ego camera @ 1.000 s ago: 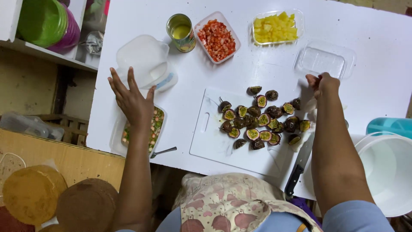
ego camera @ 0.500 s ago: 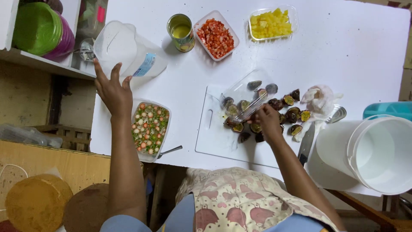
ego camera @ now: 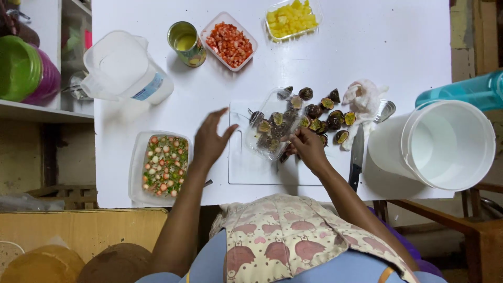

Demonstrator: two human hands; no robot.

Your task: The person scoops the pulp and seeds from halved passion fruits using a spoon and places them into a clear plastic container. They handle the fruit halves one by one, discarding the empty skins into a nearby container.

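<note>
Surface: white table [ego camera: 325, 57] seen from above, an apron's edge at the near side.
Left hand [ego camera: 209, 139]: released, fingers spread, hovering over the table between the mixed-vegetable tray [ego camera: 160, 165] and the cutting board [ego camera: 251, 167]; half a second ago it was up at the plastic jug [ego camera: 123, 68], which now stands alone.
Right hand [ego camera: 306, 147]: grasping the clear plastic lid [ego camera: 270, 128] at its near edge, tilted over the halved passion fruits [ego camera: 319, 112] (a second ago that hand was at the board's far right corner).
Reading: the lid has just come to the fruit pile.
Beside: knife [ego camera: 357, 154], white bucket [ego camera: 445, 144].
Far: tin can [ego camera: 186, 42], red diced tray [ego camera: 230, 42], yellow diced tray [ego camera: 291, 18].
</note>
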